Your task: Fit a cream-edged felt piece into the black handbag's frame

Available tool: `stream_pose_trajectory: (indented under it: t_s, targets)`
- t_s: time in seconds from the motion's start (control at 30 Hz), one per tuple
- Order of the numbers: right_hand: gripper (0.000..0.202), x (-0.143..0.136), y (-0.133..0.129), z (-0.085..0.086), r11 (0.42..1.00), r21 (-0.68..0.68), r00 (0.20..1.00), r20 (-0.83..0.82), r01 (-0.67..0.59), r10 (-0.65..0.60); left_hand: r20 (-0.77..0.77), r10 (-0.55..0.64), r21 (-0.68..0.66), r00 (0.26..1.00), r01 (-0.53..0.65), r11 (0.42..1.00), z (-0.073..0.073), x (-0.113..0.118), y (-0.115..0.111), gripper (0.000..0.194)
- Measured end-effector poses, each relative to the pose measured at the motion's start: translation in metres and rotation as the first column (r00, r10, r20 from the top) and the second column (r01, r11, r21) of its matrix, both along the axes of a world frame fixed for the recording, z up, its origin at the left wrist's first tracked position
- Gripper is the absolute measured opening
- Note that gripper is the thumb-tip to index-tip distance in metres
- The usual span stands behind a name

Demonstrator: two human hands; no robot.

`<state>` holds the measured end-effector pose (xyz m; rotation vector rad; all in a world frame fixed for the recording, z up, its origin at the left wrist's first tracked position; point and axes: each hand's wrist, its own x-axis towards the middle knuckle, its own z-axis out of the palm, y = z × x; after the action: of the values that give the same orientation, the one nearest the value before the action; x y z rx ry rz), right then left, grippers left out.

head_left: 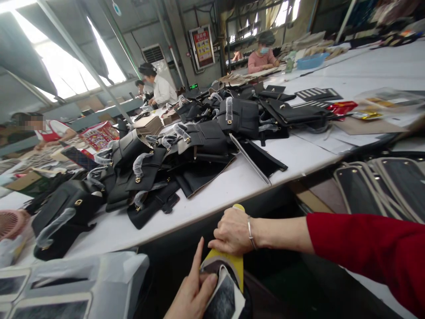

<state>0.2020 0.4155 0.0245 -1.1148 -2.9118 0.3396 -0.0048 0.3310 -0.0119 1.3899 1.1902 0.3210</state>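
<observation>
Near the bottom centre, my right hand is closed around the top of a yellow tool with a curved lower edge. Below and to the left, my left hand pinches the edge of a dark piece with its thumb, while the index finger points up beside the yellow tool. A white-edged panel with a dark grey face lies against that thumb. The yellow tool's lower edge rests at the dark piece. What lies beneath my hands is mostly hidden in shadow.
Black bags are heaped on the long white table ahead. Grey-edged panels stand at the right. A plastic-covered stack is at the lower left, beside a pink fan. Several people sit beyond the table.
</observation>
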Motion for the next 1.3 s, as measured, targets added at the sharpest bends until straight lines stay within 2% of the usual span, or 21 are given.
stream_pose_trajectory:
  t_s: [0.3, 0.5, 0.63, 0.83, 1.07, 1.3]
  targets:
    - [0.055, -0.008, 0.003, 0.003, 0.997, -0.029, 0.995, 0.060, -0.074, 0.075, 0.024, 0.004, 0.028, 1.000, -0.005, 1.000, -0.019, -0.004, -0.001, 0.103]
    - [0.053, -0.012, 0.005, 0.005, 0.993, -0.049, 0.990, 0.083, -0.111, 0.115, -0.074, -0.004, 0.069, 0.997, 0.009, 0.998, -0.026, -0.013, -0.001, 0.088]
    - [0.053, -0.011, 0.006, 0.006, 0.991, -0.055, 0.987, 0.091, -0.124, 0.129, -0.176, -0.069, 0.092, 0.982, 0.086, 0.992, -0.021, -0.015, 0.001, 0.073]
    - [0.054, -0.012, 0.005, 0.006, 0.988, -0.072, 0.984, 0.103, -0.137, 0.143, -0.252, -0.118, 0.101, 0.960, 0.147, 0.984, -0.012, -0.011, 0.003, 0.072]
    - [0.053, -0.016, 0.004, 0.008, 0.984, -0.104, 0.978, 0.133, -0.146, 0.160, -0.251, -0.130, 0.114, 0.959, 0.163, 0.980, -0.009, -0.010, 0.003, 0.063]
    - [0.052, -0.017, 0.001, 0.010, 0.981, -0.133, 0.973, 0.164, -0.143, 0.164, -0.279, -0.172, 0.126, 0.945, 0.214, 0.969, 0.002, -0.004, 0.004, 0.065]
